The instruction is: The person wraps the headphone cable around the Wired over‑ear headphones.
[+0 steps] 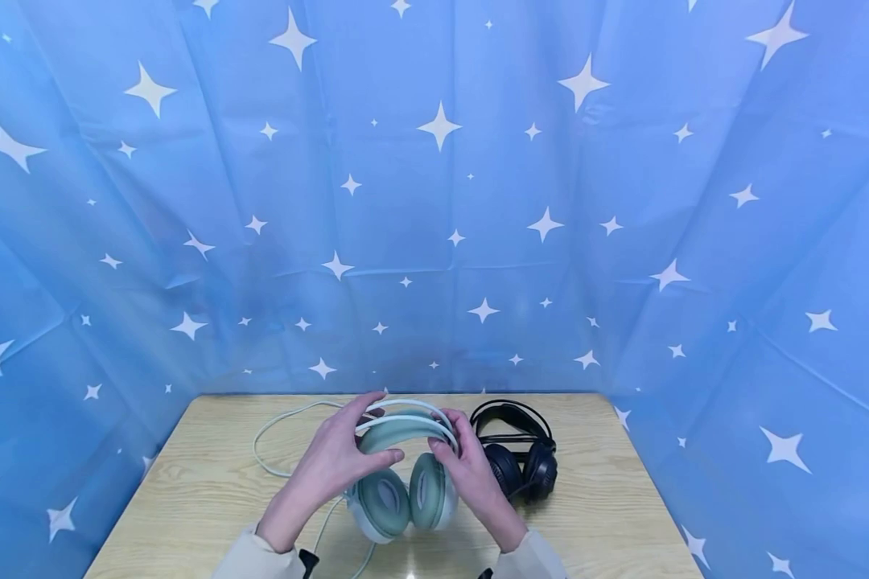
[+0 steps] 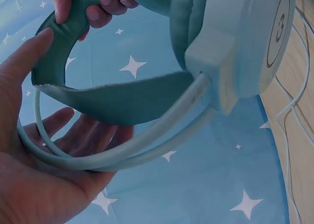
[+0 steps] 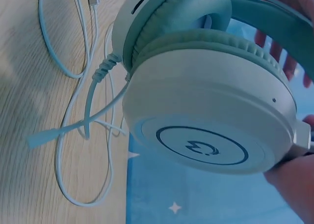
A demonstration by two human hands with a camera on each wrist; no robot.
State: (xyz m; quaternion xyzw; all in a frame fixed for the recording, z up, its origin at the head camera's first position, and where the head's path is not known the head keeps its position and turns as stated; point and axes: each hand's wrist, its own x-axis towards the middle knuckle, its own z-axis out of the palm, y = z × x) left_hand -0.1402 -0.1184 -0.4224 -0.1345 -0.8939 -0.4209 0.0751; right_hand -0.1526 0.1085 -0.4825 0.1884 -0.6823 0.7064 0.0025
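A mint-green and white headset [image 1: 384, 500] is held up over the table between both hands, its earcups hanging below the two thin headband hoops. My left hand [image 1: 339, 452] grips the left side of the headband; in the left wrist view its thumb lies on the green inner pad [image 2: 113, 98] and the fingers curl behind the hoops. On the other side, my right hand [image 1: 472, 468] holds the headband with thumb and fingers. The right wrist view shows a white earcup [image 3: 211, 101] with a round logo and a thin microphone boom [image 3: 44, 138].
Just right of my right hand, a black headset [image 1: 539, 473] rests on the wooden table [image 1: 601, 523]. The white cable [image 1: 258, 450] loops over the left part of the table. A blue star-patterned curtain [image 1: 405, 209] surrounds the back and sides.
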